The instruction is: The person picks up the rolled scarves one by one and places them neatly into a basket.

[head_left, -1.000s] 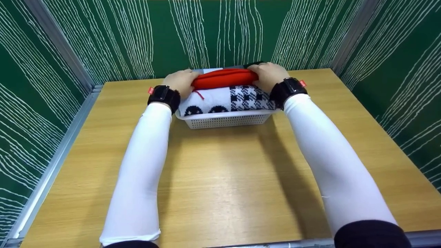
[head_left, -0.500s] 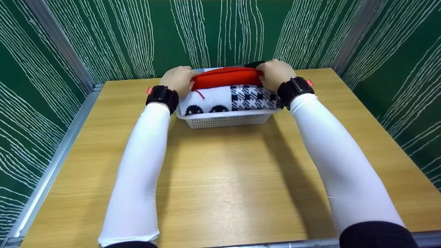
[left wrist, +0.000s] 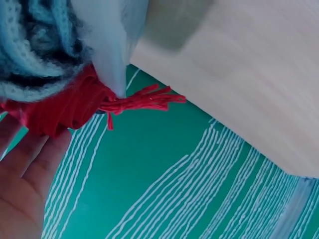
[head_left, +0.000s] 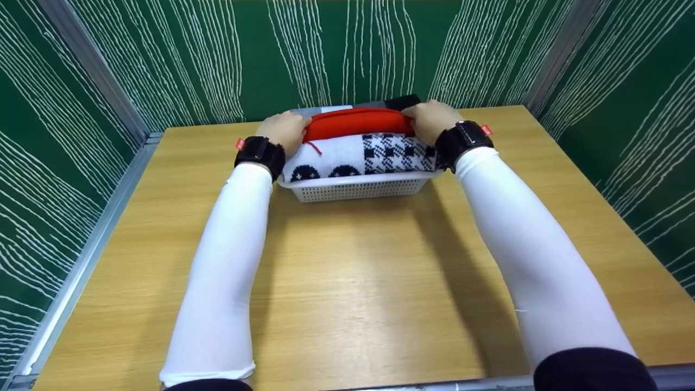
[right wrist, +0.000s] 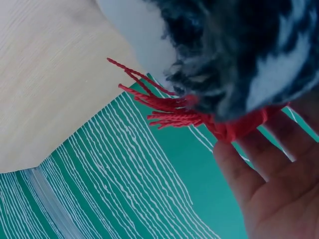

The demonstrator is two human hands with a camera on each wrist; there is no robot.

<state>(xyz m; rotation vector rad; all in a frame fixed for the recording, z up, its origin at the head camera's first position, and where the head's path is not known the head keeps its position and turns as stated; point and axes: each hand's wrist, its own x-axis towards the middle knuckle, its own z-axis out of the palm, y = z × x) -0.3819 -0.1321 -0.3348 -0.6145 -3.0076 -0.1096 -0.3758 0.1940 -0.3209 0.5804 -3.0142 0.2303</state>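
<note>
A folded red scarf (head_left: 358, 122) with fringed ends lies among knitted textiles in a white perforated basket (head_left: 358, 191). In front of it is a folded black-and-white patterned knit (head_left: 347, 157). My left hand (head_left: 283, 131) touches the scarf's left end; in the left wrist view its fairly straight fingers (left wrist: 47, 157) rest against the red cloth, beside the red fringe (left wrist: 144, 99). At the scarf's other end is my right hand (head_left: 434, 120). The right wrist view shows its extended fingers (right wrist: 239, 169) touching the cloth under the knit, and the palm facing the camera. Both thumbs are hidden in the wrist views.
Behind the scarf shows a grey, white and black cloth (head_left: 402, 102). The basket stands at the back of a wooden table (head_left: 347, 282), close to a green wall (head_left: 380, 54) with white wavy lines. Similar walls and metal posts (head_left: 562, 51) flank both sides.
The right hand shifted slightly right, then settled at the scarf's right end. The left hand moved only slightly. More of the black cloth behind the scarf shows now; the basket stays put.
</note>
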